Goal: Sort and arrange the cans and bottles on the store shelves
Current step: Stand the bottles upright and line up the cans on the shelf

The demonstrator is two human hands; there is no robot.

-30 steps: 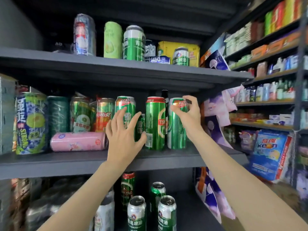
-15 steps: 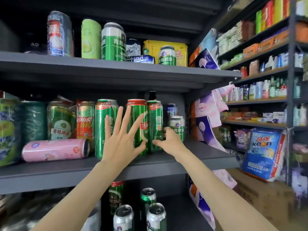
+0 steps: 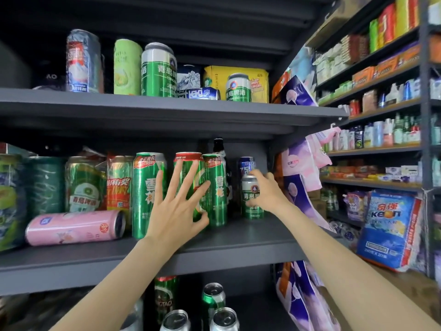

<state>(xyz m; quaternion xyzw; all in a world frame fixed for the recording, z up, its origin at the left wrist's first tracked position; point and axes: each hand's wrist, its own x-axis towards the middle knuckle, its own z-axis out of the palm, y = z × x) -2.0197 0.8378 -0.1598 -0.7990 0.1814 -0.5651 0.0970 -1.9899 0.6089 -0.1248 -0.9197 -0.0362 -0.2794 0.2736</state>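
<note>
On the middle shelf (image 3: 238,244) stand three tall green cans side by side: a left one (image 3: 145,197), a red-topped one (image 3: 191,168) and a right one (image 3: 216,187). My left hand (image 3: 177,206) is spread flat with straight fingers against the red-topped can. My right hand (image 3: 268,192) reaches to a short silver-and-green can (image 3: 250,199) at the shelf's right and its fingers curl round the can's side. A blue can (image 3: 245,164) and a dark bottle (image 3: 218,145) stand behind.
A pink can (image 3: 74,226) lies on its side at the left, with more upright cans behind it. The top shelf (image 3: 167,108) holds several cans and a yellow pack (image 3: 238,75). More cans stand below (image 3: 212,299). Hanging packets (image 3: 300,177) and a side aisle fill the right.
My right hand left the tall green can, dropped low, then moved right onto the short silver-and-green can. My left hand opened its fingers wider against the tall cans. The view shifted right.
</note>
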